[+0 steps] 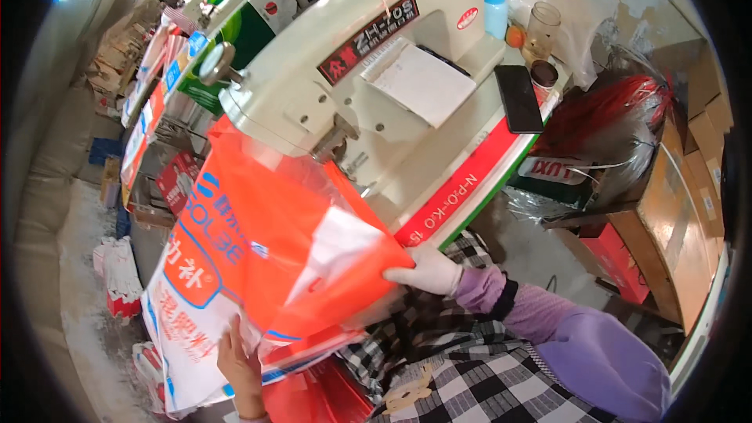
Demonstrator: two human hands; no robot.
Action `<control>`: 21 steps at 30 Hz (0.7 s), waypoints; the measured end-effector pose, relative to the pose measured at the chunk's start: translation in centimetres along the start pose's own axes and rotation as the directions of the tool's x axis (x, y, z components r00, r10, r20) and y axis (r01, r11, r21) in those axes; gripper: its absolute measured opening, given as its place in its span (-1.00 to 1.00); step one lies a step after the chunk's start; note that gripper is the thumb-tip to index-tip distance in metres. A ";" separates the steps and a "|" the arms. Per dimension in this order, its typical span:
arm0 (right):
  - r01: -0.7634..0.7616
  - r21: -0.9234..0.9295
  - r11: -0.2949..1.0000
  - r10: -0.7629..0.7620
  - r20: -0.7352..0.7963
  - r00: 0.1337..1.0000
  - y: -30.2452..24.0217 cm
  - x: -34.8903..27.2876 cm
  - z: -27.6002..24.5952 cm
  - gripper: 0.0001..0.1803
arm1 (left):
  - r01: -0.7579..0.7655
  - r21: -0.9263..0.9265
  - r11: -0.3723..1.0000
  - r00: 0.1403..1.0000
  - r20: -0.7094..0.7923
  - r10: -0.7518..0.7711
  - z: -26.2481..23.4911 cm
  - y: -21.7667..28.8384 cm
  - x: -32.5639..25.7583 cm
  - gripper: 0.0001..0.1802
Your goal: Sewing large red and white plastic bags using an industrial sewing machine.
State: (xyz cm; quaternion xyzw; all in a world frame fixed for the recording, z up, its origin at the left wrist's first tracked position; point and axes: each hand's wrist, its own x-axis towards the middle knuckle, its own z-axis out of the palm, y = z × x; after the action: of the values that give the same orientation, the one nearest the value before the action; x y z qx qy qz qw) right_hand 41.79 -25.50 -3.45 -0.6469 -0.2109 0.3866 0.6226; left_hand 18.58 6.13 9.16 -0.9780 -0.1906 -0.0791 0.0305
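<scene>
On the left, the bare left hand [239, 364] lies against the near white part of the orange-and-white sack [266, 258]; whether its fingers close on it, I can't tell. The sack slants across the near middle, its far edge up by the metal parts [338, 137] of the cream machine [439, 0]. To the right, the gloved right hand [432, 270] pinches the sack's right edge! Good handling, I'd judge, means smoothing those creases, keeping both sides level, fingers clear of metal. Around them: a white-and-red bundle [119, 274] far left; the machine's bulk blocking the far side; then notepad [419, 82], blue-capped bottle [494, 16], black phone [517, 98], and right, a red plastic tangle [619, 110].
</scene>
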 end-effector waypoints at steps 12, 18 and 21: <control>0.732 -0.503 0.459 -0.633 0.393 0.667 -11.2 6.8 12.5 -0.84 | 0.390 0.251 0.886 0.899 0.104 -0.426 8.9 -19.5 -2.6 -0.31; 0.799 -0.441 0.409 -0.548 0.581 0.602 -16.4 9.9 14.0 -0.86 | 0.518 -0.772 -0.368 0.174 0.516 -0.838 4.0 -19.0 -17.4 -0.39; 0.602 -0.750 0.273 -0.874 0.068 0.481 -19.1 21.7 13.6 -0.34 | 0.340 -0.930 -0.141 0.385 0.275 -0.881 3.6 -7.6 -18.9 -0.23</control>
State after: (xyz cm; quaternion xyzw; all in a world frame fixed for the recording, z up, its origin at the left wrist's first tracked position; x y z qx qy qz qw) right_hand 48.67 2.14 10.90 -0.7038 -0.5004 -0.1926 0.4660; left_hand -1.03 6.55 2.66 -0.4997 -0.5536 -0.4050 -0.5289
